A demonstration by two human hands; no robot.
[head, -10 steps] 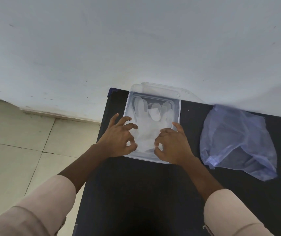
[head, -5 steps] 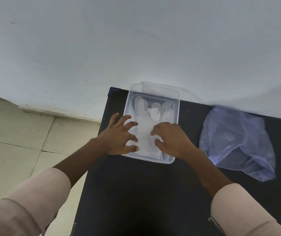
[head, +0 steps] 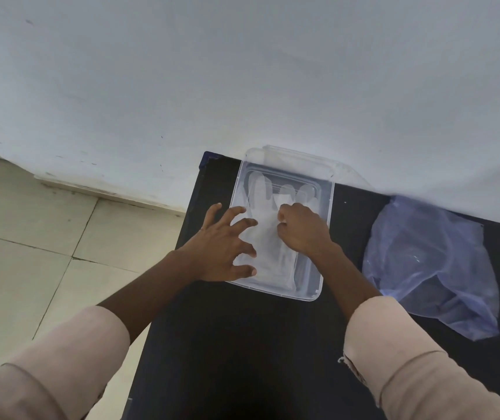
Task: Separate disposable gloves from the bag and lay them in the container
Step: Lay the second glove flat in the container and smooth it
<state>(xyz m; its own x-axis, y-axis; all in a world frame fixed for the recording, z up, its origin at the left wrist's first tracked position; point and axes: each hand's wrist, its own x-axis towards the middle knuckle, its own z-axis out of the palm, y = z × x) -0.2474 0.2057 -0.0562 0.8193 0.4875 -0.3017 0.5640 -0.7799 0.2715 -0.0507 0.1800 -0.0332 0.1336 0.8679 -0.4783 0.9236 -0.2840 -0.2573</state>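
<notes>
Fingers (head: 244,224) of my left hand (head: 218,250) are splayed wide, tips pressing the glove's (head: 268,241) left edge; my right hand (head: 301,230) is curled loosely on its right side — whether it pinches the film I cannot tell. That glove lies flat inside the clear container (head: 326,237), fingers pointing far. Right of it, apart, the bluish bag (head: 430,262) slumps on the black table (head: 242,344).

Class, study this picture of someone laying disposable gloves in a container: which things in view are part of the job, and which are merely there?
Part of the job:
clear container
translucent glove lying flat inside it
bluish plastic bag to the right
left hand and right hand, over the glove

Merely there:
clear lid behind the container
black table
white wall
tiled floor
</notes>
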